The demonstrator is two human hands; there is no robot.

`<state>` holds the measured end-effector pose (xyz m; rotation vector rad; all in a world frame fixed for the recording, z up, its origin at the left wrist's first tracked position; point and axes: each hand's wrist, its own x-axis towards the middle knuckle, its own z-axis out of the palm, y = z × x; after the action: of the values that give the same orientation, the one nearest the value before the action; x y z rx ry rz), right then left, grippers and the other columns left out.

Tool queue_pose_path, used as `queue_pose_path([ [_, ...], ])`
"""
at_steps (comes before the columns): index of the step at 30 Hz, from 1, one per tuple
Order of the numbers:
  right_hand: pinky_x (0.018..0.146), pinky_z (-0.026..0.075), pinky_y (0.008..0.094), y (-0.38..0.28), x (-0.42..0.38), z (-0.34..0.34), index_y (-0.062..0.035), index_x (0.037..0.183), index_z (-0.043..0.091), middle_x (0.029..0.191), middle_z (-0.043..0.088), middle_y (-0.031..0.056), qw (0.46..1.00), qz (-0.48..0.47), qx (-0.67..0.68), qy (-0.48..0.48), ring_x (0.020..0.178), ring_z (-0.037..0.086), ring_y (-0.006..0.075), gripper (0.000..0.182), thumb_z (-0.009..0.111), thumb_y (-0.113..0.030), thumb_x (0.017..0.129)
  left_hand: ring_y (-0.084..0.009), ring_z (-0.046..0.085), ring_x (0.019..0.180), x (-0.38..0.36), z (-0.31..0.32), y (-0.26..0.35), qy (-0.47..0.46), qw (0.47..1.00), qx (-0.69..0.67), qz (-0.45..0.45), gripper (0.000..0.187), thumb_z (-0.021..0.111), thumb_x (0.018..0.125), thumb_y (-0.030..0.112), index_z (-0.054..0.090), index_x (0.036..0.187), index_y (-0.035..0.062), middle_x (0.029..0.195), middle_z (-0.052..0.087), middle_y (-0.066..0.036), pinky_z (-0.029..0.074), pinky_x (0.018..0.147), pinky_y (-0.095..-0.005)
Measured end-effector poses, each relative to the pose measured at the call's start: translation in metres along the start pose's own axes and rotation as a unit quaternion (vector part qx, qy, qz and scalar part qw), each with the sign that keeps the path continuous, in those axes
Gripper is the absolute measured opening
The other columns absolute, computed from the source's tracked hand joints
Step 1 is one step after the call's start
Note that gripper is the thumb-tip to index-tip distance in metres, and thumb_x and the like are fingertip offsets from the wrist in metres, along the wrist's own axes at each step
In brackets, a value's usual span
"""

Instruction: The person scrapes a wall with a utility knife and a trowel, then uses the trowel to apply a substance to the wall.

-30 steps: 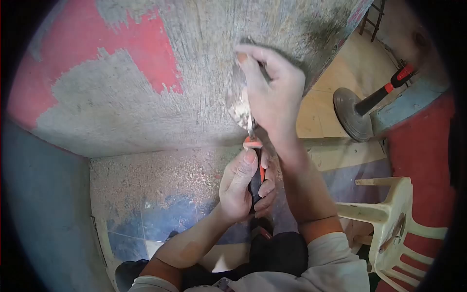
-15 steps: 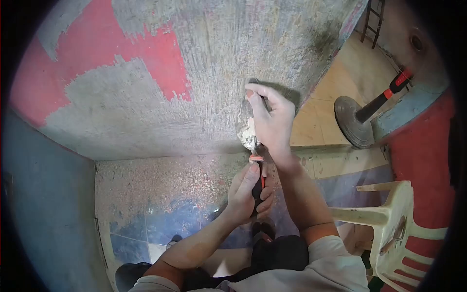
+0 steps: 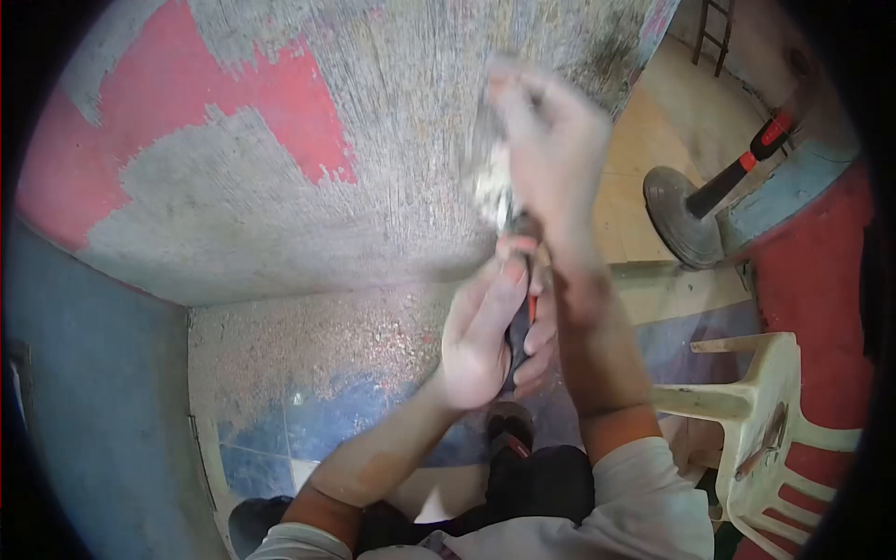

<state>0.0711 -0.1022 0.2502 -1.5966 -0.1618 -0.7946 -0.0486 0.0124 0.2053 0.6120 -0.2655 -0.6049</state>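
My left hand (image 3: 490, 327) is wrapped round the black and red handle (image 3: 519, 350) of a trowel, its thumb along the top near the collar. The trowel's blade (image 3: 483, 154) points up and away, and a lump of whitish putty (image 3: 492, 182) sits on it just above the handle. My right hand (image 3: 560, 131) is closed at the blade's far side, thumb and fingers pinched together. It is smeared by motion, and I cannot tell what is in its fingers. Beyond both hands stands the scraped wall (image 3: 401, 140), grey and streaked, with patches of pink paint (image 3: 177, 84).
A cream plastic chair (image 3: 737, 401) stands at the right, with a flat tool on its seat. Farther right lies a black and red pole with a round base (image 3: 667, 210). Debris (image 3: 317, 336) covers the floor tiles along the wall. A blue wall (image 3: 93, 392) rises at the left.
Both hands and the trowel have moved up and to the right. My right hand has gone farther and is now blurred. The view has shifted slightly.
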Motion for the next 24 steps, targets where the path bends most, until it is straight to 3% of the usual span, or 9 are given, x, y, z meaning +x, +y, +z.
queue_pose_path([
  [3,0.083,0.056,0.0280,-0.004,0.011,-0.001,-0.0014,0.108,0.079,0.096,0.080,0.0120,1.000,-0.022,0.011,0.005,0.089,0.074,0.0143,0.019,0.071,-0.012,0.094,-0.0136,0.038,0.040,0.007,0.014,0.009,-0.026,0.999,-0.025,0.012,0.035,0.037,0.113,0.047,0.044,0.110,0.0124,0.071,0.046,-0.007,0.034,0.032,-0.0295],
  [7,0.082,0.056,0.0280,0.061,-0.043,-0.005,-0.0009,0.108,0.079,0.097,0.080,0.0114,0.998,-0.010,-0.047,-0.033,0.083,0.073,0.0137,0.020,0.070,-0.013,0.095,-0.0131,0.038,0.040,-0.014,-0.023,-0.045,0.043,0.997,-0.065,-0.011,0.033,0.037,0.112,0.047,0.043,0.109,0.0145,0.071,0.046,-0.006,0.033,0.033,-0.0284],
  [8,0.082,0.056,0.0280,0.057,-0.037,-0.005,-0.0007,0.108,0.079,0.097,0.080,0.0113,0.998,-0.025,-0.044,-0.035,0.084,0.073,0.0137,0.020,0.069,-0.012,0.095,-0.0127,0.038,0.040,-0.014,-0.021,-0.046,0.065,0.996,-0.060,-0.018,0.033,0.037,0.113,0.046,0.043,0.108,0.0148,0.071,0.047,-0.005,0.032,0.032,-0.0275],
  [10,0.082,0.056,0.0280,0.036,-0.022,-0.002,-0.0003,0.108,0.079,0.098,0.080,0.0112,0.998,-0.046,-0.039,-0.028,0.084,0.073,0.0137,0.020,0.068,-0.012,0.096,-0.0124,0.038,0.040,-0.006,-0.013,-0.030,0.010,0.998,-0.055,0.015,0.032,0.037,0.113,0.046,0.043,0.108,0.0147,0.071,0.047,-0.005,0.032,0.032,-0.0274],
  [13,0.085,0.056,0.0290,-0.023,0.004,0.004,-0.0012,0.109,0.079,0.097,0.080,0.0119,0.996,0.065,0.038,-0.040,0.088,0.075,0.0160,0.020,0.068,-0.012,0.096,-0.0125,0.038,0.040,-0.003,0.011,-0.004,0.007,0.998,-0.049,0.028,0.033,0.036,0.113,0.045,0.043,0.108,0.0138,0.072,0.047,-0.005,0.032,0.031,-0.0275],
  [14,0.086,0.056,0.0300,-0.005,0.005,0.003,-0.0010,0.110,0.078,0.097,0.080,0.0123,0.999,-0.017,0.004,-0.030,0.089,0.076,0.0179,0.021,0.068,-0.012,0.095,-0.0126,0.038,0.040,-0.005,0.013,-0.004,0.016,0.998,-0.053,0.019,0.033,0.035,0.113,0.045,0.043,0.108,0.0136,0.072,0.047,-0.005,0.033,0.031,-0.0276],
  [17,0.085,0.056,0.0298,0.041,-0.030,-0.007,-0.0008,0.111,0.078,0.097,0.080,0.0133,0.996,-0.013,-0.073,-0.043,0.089,0.075,0.0180,0.022,0.068,-0.010,0.093,-0.0126,0.039,0.041,-0.013,-0.007,-0.026,0.002,0.995,-0.097,0.004,0.033,0.035,0.113,0.044,0.043,0.109,0.0124,0.073,0.048,-0.005,0.033,0.030,-0.0274],
  [21,0.084,0.056,0.0286,0.024,-0.010,-0.003,-0.0015,0.110,0.079,0.098,0.080,0.0134,0.997,-0.072,-0.027,-0.030,0.091,0.075,0.0164,0.022,0.068,-0.009,0.093,-0.0128,0.039,0.041,-0.008,0.002,-0.014,-0.011,0.998,-0.061,0.020,0.034,0.034,0.114,0.044,0.043,0.108,0.0114,0.073,0.046,-0.005,0.034,0.031,-0.0280],
  [24,0.082,0.056,0.0276,-0.029,0.023,0.002,0.0009,0.111,0.078,0.098,0.080,0.0133,1.000,-0.009,0.003,-0.023,0.088,0.074,0.0145,0.023,0.070,-0.011,0.093,-0.0130,0.039,0.042,0.007,0.033,0.017,-0.046,0.997,-0.045,0.033,0.034,0.034,0.113,0.045,0.043,0.109,0.0127,0.072,0.044,-0.005,0.035,0.032,-0.0288],
])
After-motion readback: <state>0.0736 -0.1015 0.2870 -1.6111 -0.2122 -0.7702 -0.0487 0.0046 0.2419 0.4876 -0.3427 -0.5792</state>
